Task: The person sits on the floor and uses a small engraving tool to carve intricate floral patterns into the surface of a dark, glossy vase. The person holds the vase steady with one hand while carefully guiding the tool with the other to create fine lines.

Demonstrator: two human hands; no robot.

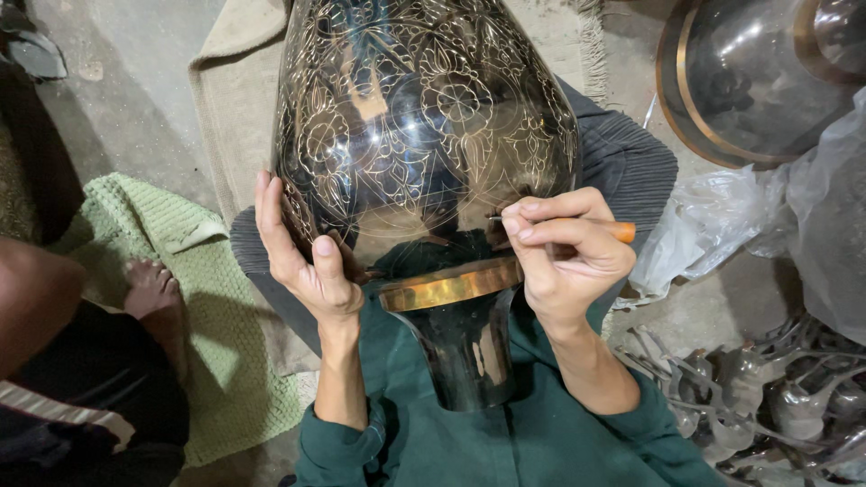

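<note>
Big dark metal vase [424,135] lies in the lap, long axis running away from the person, neck and brass ring [451,284] nearest the body. Glossy surface, fine floral engraving. Left hand [302,257] is spread flat against the vase's left flank, bracing it. Right hand [564,252] sits right of the vase, fingers pinched shut on an orange-handled scribing tool [622,232], tip touching the vase's lower belly; this hand is nearer the work point. Green mat [225,298] left of the vase.

Dark engraved metal vase [424,135], orange-handled engraving tool [618,231]
</note>
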